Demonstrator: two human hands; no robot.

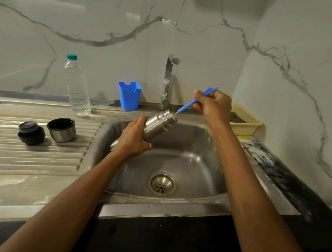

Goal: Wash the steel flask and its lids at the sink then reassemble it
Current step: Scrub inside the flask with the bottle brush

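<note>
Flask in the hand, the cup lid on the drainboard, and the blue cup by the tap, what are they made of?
Flask: brushed steel by its look, soft grey reflections. Cup lid: same steel outside, dark lining, probably plastic. Blue cup: likely plastic, even matte colour, moulded notched rim.

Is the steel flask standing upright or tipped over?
Tipped: the left hand holds the flask slanted above the sink, its open mouth toward the blue brush.
</note>
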